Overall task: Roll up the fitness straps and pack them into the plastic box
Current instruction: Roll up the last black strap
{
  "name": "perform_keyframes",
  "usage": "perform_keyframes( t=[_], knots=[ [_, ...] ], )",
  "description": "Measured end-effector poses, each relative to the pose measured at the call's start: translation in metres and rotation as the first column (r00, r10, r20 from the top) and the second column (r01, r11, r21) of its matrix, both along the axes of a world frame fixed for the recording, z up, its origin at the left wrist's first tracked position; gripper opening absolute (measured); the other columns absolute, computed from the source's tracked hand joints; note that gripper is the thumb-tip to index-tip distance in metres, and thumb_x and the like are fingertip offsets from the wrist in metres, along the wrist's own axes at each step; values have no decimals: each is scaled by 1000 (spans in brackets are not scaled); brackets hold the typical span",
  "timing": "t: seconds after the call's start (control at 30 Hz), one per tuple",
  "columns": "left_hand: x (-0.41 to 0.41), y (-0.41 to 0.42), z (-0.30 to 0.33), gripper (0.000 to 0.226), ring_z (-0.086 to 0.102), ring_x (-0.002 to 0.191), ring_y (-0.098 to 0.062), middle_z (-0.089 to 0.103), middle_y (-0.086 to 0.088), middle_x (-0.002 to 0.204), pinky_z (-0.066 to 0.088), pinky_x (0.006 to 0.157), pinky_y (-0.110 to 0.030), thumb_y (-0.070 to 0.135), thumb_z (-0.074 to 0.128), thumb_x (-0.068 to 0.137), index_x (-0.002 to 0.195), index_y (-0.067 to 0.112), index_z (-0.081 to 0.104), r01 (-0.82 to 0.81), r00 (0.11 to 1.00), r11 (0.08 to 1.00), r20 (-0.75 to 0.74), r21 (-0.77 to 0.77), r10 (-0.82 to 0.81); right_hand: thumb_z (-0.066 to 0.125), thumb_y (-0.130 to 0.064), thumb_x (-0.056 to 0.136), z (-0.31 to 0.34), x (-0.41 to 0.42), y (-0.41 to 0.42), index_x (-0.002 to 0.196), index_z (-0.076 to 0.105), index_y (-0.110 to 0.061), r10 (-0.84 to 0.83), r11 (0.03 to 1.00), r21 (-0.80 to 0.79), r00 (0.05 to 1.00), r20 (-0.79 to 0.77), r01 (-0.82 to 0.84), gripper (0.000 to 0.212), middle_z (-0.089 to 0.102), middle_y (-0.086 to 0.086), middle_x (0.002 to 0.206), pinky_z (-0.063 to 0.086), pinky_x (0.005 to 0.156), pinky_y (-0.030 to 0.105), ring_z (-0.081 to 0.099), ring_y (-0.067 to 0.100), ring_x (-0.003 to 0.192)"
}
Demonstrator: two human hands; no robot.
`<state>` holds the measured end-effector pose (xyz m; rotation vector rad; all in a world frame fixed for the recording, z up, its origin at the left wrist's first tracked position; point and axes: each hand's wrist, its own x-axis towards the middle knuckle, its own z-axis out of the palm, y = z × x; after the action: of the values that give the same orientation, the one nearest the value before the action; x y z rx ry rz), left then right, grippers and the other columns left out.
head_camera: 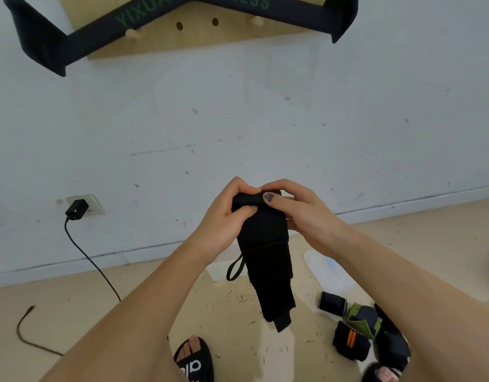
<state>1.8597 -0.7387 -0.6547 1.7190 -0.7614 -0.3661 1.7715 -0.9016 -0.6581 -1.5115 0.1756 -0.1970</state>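
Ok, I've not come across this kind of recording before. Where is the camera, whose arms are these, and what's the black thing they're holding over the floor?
There is no machine here. A person wears a wide-angle camera on the head, looking forward and down, so the two bare arms are their own. Both hands meet at chest height in front of a white wall. The left hand and the right hand grip the top of a black fitness strap; its upper end looks partly rolled, and the rest hangs down with a small loop at the side. On the floor to the right lie more straps: a rolled black one, one with an orange stripe, and a green-edged one. A clear plastic piece lies behind them; it may be the box or its lid, I cannot tell. A charger sits in the wall socket, and another long strap hangs over pegs above.
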Motion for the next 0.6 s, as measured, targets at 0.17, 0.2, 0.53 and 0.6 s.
perform_keyframes(
  t=[0.17, 0.2, 0.53, 0.6],
  knots=[
    [-3, -5, 3, 24, 67, 109, -22, 67, -9, 119, 54, 97, -42, 38, 51, 90, 113, 33, 59, -1, 962, 998, -272, -55, -14, 64, -13, 101, 0, 1, -4, 119, 70, -15, -2, 1000, 31, 1000, 23, 1, 19, 72, 21, 112, 57, 76, 26, 72, 22, 96],
    [-3, -5, 3, 25, 66, 107, -21, 67, -9, 117, 53, 97, -44, 39, 51, 90, 112, 30, 59, -19, 957, 998, -290, -63, 0, 64, -13, 101, -1, 1, -5, 120, 70, -16, 1, 999, 34, 1000, 25, -2, 20, 72, 21, 112, 57, 77, 26, 72, 22, 97],
    [-2, -3, -1, 21, 67, 91, -4, 64, -1, 111, 54, 76, -20, 11, 54, 103, 115, 26, 58, -60, 985, 993, -165, -98, 44, 56, -36, 106, -7, 8, -7, 120, 71, -10, -2, 998, -60, 996, -85, -4, 34, 78, 9, 112, 59, 97, 38, 75, 23, 106],
    [-1, -3, -1, 21, 67, 92, -5, 64, -2, 112, 55, 76, -21, 10, 54, 103, 118, 25, 58, -65, 983, 992, -180, -112, 44, 57, -34, 105, -7, 8, -6, 120, 72, -10, -18, 999, -37, 998, -68, 16, 32, 77, 11, 112, 60, 93, 39, 75, 25, 105]
  ],
)
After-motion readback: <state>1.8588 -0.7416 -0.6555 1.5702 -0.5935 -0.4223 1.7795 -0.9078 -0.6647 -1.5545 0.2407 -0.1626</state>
